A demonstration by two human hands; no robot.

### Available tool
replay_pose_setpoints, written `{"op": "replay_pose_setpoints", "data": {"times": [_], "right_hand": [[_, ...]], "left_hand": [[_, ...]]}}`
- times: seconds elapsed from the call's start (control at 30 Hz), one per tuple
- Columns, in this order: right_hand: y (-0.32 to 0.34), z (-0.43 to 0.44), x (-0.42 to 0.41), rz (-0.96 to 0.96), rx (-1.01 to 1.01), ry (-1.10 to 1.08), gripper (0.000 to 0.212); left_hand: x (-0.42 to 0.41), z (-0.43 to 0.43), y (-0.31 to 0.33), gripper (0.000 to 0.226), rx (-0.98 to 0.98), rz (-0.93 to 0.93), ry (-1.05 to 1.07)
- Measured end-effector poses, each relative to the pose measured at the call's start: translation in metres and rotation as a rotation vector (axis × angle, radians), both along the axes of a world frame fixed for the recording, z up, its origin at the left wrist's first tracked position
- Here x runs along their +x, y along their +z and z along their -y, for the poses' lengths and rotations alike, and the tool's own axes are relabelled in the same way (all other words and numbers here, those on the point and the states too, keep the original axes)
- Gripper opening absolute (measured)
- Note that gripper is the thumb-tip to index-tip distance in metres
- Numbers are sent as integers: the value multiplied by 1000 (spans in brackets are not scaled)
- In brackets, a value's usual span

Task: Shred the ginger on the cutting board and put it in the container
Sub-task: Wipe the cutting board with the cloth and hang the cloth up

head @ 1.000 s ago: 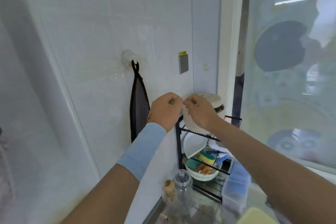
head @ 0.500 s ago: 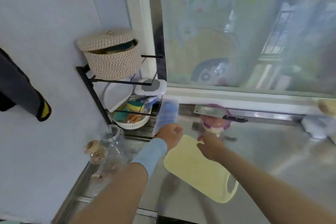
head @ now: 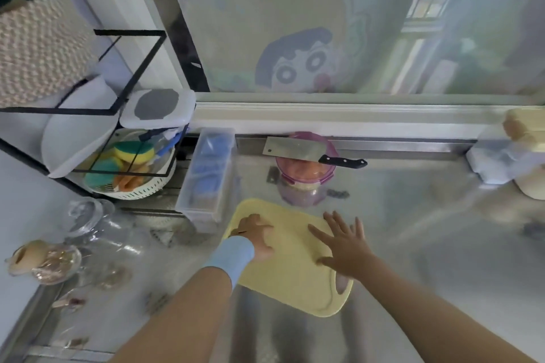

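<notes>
L hand (head: 255, 237) sits knuckles-up at the left edge of the pale yellow plastic cutting board (head: 292, 283), fingers curled under. Can't tell if the ginger is tucked beneath it, and no ginger shows in plain sight elsewhere. R hand (head: 345, 244) lies flat on the board's right half, fingers spread wide, holding nothing, prob. steadying it. Just beyond the board, the steel cleaver w/ black handle (head: 295, 150) rests across the rim of the round clear container w/ purple rim (head: 306, 186). Looks like set-up: square the board and lay the root on its flattest side. Then take the cleaver by the handle, lifting straight up so the tub doesn't tip, and keep L fingertips tucked back when slicing. Surface is a glossy stainless-steel counter (head: 413, 230), so the board may skid; press down on it. At the left end are a clear glass jar (head: 88, 215) lying on its side, a black wire rack (head: 129, 32) w/ a woven basket (head: 38, 38), and a clear plastic box of blue items (head: 206, 174). Behind is a frosted window w/ cartoon-face film (head: 298, 65).
</notes>
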State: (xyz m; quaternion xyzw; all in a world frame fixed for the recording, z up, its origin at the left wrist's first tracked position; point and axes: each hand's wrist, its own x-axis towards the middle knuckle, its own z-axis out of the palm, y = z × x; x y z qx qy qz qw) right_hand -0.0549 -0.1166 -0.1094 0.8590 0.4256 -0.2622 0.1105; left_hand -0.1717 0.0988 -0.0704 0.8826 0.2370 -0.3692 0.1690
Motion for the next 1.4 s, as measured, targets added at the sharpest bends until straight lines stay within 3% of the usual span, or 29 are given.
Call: {"op": "replay_pose_setpoints", "data": {"times": [0.33,0.43,0.5,0.57,0.6,0.7,0.77,0.83,0.93,1.13,1.27,1.4], "right_hand": [[8,12,77,37,39,-14,70],[18,4,80,125,128,44,55],[29,-8,88,253,409,115,39],[37,-22,101,382,680,123,39],[40,-31,108,418,715,92,45],[49,-51,128,447,516,15,63],[50,-57,137,393,382,-14,68],[47,-55,139,357,337,-22,59],[42,-47,127,267,484,-71,41],[42,-11,88,128,733,-55,40],[36,18,61,90,690,-9,32],[16,40,46,38,623,-56,30]], "left_hand": [[36,16,-21,82,-53,160,-64],[45,9,-24,88,-78,179,-75],[50,5,-22,83,-97,172,-74],[53,2,-17,73,-108,178,-63],[53,2,-15,67,-109,201,-41],[55,-1,-5,44,-86,407,94],[58,-6,6,29,-53,581,179],[59,-13,16,24,-16,744,239],[59,-17,32,23,30,898,272],[44,-5,51,21,352,1194,122],[25,14,51,19,383,1230,50],[9,18,22,23,221,974,46]]}}
